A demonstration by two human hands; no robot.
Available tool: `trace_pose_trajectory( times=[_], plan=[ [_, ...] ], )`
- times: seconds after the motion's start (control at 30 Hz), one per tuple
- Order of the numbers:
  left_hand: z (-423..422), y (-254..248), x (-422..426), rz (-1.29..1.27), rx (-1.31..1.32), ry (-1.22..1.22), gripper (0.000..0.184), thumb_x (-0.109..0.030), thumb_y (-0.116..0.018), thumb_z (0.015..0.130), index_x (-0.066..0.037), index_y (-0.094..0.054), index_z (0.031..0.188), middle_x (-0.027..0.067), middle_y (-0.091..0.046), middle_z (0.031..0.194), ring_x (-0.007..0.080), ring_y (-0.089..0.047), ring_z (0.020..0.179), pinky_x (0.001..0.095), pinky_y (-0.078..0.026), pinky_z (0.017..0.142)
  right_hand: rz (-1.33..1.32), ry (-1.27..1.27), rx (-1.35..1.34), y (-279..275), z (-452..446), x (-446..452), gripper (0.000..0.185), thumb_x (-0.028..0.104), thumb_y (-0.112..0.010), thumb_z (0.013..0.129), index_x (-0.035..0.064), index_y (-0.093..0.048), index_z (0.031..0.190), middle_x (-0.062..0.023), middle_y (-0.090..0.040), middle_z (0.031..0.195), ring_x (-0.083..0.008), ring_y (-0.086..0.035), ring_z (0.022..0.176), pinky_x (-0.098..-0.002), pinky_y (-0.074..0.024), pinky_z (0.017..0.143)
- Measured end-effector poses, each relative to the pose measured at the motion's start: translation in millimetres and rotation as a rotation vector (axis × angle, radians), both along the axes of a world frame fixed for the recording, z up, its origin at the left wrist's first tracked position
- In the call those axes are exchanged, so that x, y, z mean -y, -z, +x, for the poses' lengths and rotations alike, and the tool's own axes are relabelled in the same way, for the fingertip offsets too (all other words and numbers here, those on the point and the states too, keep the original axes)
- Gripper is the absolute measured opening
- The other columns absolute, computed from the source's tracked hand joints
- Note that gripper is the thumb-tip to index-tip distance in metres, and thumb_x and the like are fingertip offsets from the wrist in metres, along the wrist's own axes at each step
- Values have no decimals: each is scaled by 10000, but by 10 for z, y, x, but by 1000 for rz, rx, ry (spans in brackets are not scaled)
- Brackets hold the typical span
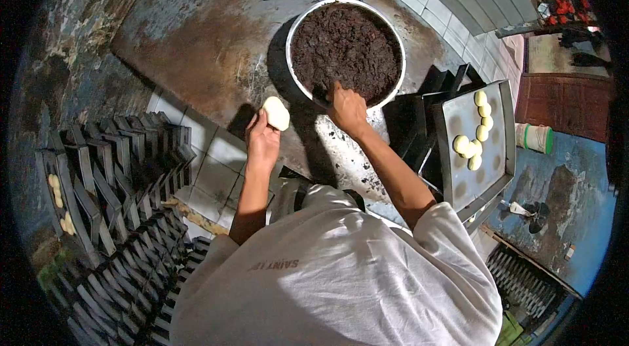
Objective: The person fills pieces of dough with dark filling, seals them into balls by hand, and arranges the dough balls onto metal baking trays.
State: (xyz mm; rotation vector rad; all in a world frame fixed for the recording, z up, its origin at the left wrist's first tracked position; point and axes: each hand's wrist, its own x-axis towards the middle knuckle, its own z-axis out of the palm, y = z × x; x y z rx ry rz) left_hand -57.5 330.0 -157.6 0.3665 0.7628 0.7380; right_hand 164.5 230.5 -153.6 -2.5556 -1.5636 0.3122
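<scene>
At the bowl (403, 57), left hand (263, 143) pinching dough (277, 114), right hand (348, 111) curled in dark mixture (347, 44), hold hidden

**Your Pale Short-Sleeved Shirt**

You wear a loose, creased, greyish-white shirt (386, 280) with small dark lettering (273, 265) across the chest, partly blurred. Your short sleeves (449, 231) are wide and the same pale fabric; your left hand (263, 141) and right hand (348, 110) are bare.

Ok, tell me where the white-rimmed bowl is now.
In the head view, the white-rimmed bowl sits upper centre on the stained table, with the right hand reaching into its near side and the metal tray lower to its right.
</scene>
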Motion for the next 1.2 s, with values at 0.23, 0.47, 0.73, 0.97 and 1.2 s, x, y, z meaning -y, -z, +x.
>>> trace_pose_trajectory(
  times=[0.23, 0.47, 0.73, 0.97, 1.2],
  plan=[
    [147, -136, 97, -150, 118, 41, 433, -313, -597, 1013, 6, -569, 1306, 99, -639, 1275, 237, -596, 1195, 397, -447, 1071, 302, 313, -1200, -572, 114, 283, 170, 130, -730, 889, 1, -625, 854, -50, -643, 756, -116, -579, 713, -290, -463, 651],
    [710, -716, 900, -243, 216, 222, 302, -267, -549, 1040, -28, -604, 1218, 95, -665, 1171, 227, -639, 1070, 383, -517, 982, 477, 327, -1408, -728, -152, 1242, 180, 119, -777, 880, 74, -603, 876, 7, -649, 872, -71, -554, 815, -256, -459, 753],
    [872, -681, 2070, -390, 366, 413, 336, -265, -532, 1046, -18, -593, 1265, 122, -653, 1233, 254, -622, 1155, 438, -488, 1048, 710, 654, -1297, 220, -704, 3279, 110, 74, -731, 889, 67, -622, 902, 10, -640, 867, -98, -573, 779, -283, -489, 740],
    [901, -734, 2923, -369, 354, 608, 644, -523, -506, 1007, 13, -513, 1365, 169, -596, 1334, 313, -561, 1248, 467, -417, 1109, 188, 822, -497, 703, -806, 4534, 217, 214, -626, 969, 7, -653, 910, -196, -707, 1044, -297, -676, 938, -374, -496, 832],
    [812, -718, 3711, -202, 226, 746, 616, -488, -496, 1017, 27, -507, 1355, 146, -605, 1302, 269, -577, 1210, 406, -441, 1061, 936, 784, -1520, -641, -633, 4144, 479, 314, -661, 961, 58, -570, 1355, -77, -630, 1258, -202, -594, 1146, -348, -480, 945]
  ],
)
